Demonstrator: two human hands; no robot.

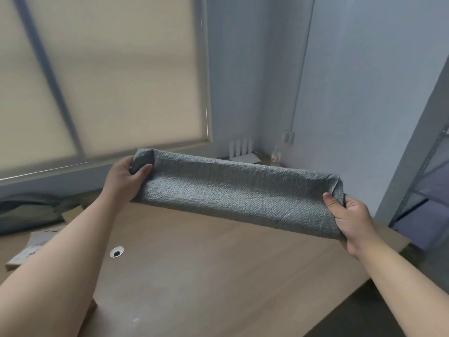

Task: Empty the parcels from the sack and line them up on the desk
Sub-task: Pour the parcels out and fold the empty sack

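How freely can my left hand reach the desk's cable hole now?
Probably not: the left hand grips one end of the grey sack, held above the desk with the right hand. The cable hole lies uncovered.

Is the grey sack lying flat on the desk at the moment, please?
No, the left hand and right hand grip the sack by its ends, lifted above the desk.

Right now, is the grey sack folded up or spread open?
Folded. The sack is a narrow doubled band stretched above the desk, its ends gripped by the left hand and right hand.
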